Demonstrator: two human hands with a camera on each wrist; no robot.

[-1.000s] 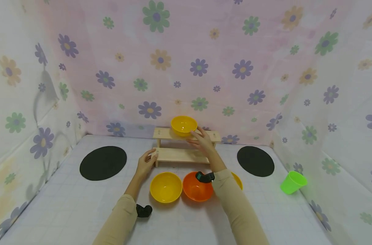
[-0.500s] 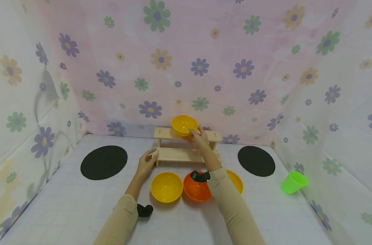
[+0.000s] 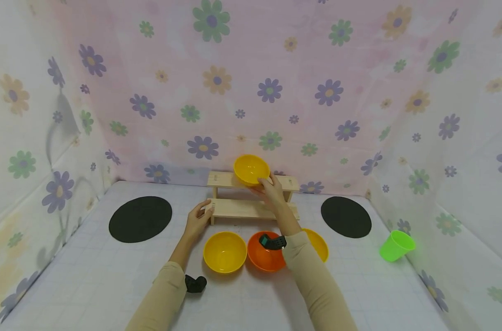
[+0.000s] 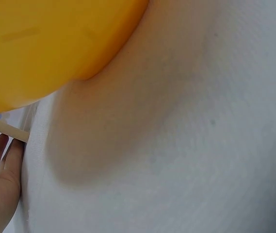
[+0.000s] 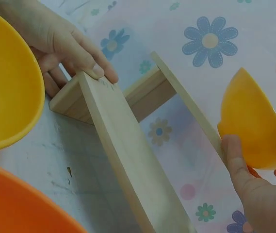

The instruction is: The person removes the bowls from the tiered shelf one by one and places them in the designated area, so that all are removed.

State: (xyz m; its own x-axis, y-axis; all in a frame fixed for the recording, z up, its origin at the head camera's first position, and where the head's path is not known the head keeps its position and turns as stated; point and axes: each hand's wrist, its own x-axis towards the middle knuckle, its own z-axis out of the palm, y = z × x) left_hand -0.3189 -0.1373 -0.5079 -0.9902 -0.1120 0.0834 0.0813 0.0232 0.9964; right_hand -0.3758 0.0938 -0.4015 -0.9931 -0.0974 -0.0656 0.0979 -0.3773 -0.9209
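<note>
My right hand holds a small yellow bowl by its near right side, thumb at the rim and fingers underneath. The bowl is slightly tilted and overlaps the top board of a two-step wooden shelf. In the right wrist view, the held bowl is close beside the upper board's edge. My left hand grips the left end of the lower step. Its fingers lie on top of the board's end, with others below. The left wrist view catches this hand at the edge.
In front of the shelf stand a yellow bowl, an orange bowl and another yellow bowl, partly hidden by the right sleeve. Black round mats lie on both sides. A green cup leans at the far right.
My right hand has closed its grip on the small yellow bowl. The bowl has shifted a little to the right and tilted. My left hand stays on the shelf.
</note>
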